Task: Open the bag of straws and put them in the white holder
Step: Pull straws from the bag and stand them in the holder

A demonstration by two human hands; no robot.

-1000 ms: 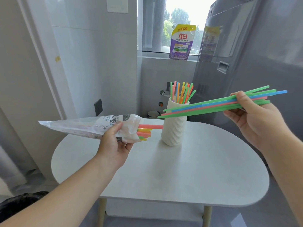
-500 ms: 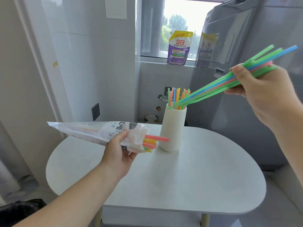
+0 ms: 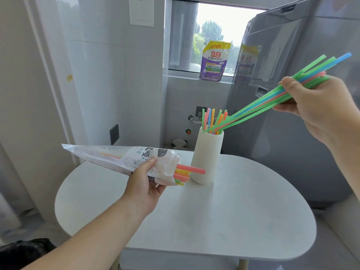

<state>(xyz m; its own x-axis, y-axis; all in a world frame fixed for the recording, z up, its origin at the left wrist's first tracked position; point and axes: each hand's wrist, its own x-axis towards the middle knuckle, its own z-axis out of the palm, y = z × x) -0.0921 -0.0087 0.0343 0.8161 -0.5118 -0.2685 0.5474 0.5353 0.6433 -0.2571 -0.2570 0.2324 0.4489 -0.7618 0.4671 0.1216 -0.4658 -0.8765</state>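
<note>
One white ribbed holder (image 3: 206, 156) stands on one white table (image 3: 233, 221). One straw bag (image 3: 124, 158) is held at the left, several straw ends poking from its mouth; the exact number is unclear. One bunch of straws (image 3: 272, 98), roughly six, slants from the right. One purple pouch (image 3: 214, 61) sits far back.

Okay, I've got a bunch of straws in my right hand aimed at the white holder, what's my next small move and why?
Probably tip the right hand up and let the bunch of straws slide down: their lower tips sit at the white holder mouth, but they lean steeply.
</note>
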